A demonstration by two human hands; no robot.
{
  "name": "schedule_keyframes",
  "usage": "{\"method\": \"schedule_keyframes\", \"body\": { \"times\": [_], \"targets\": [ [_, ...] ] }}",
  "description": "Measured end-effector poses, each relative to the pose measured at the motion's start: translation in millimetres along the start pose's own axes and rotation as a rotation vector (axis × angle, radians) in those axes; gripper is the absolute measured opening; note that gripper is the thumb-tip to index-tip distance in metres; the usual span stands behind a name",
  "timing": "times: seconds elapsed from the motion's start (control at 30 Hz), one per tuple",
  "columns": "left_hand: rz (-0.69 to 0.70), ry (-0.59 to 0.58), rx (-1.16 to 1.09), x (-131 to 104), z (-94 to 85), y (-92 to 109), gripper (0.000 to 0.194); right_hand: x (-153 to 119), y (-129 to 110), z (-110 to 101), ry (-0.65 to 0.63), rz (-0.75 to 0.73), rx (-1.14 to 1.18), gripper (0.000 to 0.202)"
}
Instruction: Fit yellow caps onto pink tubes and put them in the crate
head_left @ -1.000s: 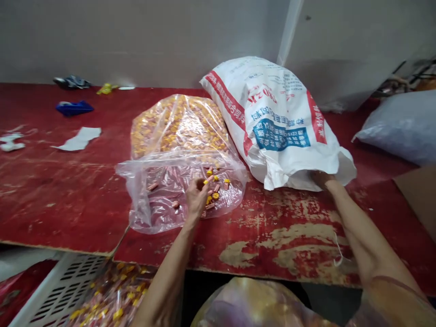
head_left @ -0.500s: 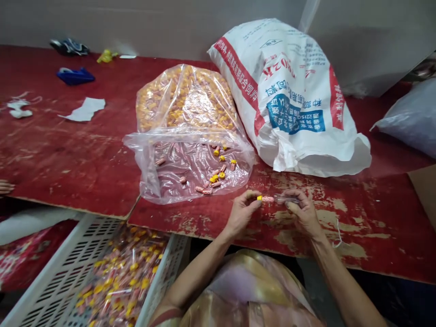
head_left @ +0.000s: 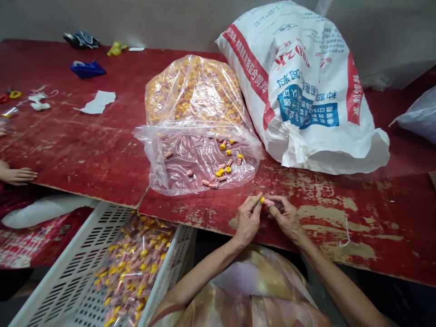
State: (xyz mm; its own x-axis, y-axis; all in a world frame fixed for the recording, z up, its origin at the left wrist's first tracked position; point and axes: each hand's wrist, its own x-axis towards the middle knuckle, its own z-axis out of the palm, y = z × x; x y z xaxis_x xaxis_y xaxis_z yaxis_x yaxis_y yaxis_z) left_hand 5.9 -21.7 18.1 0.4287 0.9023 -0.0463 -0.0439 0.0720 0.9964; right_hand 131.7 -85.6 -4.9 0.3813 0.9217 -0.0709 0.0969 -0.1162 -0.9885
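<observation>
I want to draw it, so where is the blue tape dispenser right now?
The blue plastic tape dispenser sits at the far left of the head view, just above the torn white paper.

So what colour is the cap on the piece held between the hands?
The cap is yellow, seen in the head view.

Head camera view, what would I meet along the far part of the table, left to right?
Crumpled white scrap, blue tape dispenser, small yellow crumpled item, clear plastic bag with yellow-capped pieces, white printed sack, pale bag at the right edge.
</observation>
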Motion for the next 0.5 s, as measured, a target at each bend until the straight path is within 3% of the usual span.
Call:
{"method": "schedule_keyframes", "body": {
  "times": [0.13,0.23,0.37,0.5],
  "targets": [
    [-0.035,-0.024,0.014,5,-13.3,4,0.034,-4,-2,14,0.05,-0.016,0.069,0.032],
    [-0.247,-0.026,-0.118,22,-25.7,8,0.05,-1,-11,19,-0.072,-0.028,0.038,0.029],
    [-0.524,-0.032,-0.412,39,-29.2,8,0.066,-2,-21,28,-0.266,-0.283,-0.147,0.02],
    [-0.577,-0.106,-0.471,38,-27.4,3,0.072,-6,-20,36,-0.251,-0.448,-0.273,0.023]
  ]
}}
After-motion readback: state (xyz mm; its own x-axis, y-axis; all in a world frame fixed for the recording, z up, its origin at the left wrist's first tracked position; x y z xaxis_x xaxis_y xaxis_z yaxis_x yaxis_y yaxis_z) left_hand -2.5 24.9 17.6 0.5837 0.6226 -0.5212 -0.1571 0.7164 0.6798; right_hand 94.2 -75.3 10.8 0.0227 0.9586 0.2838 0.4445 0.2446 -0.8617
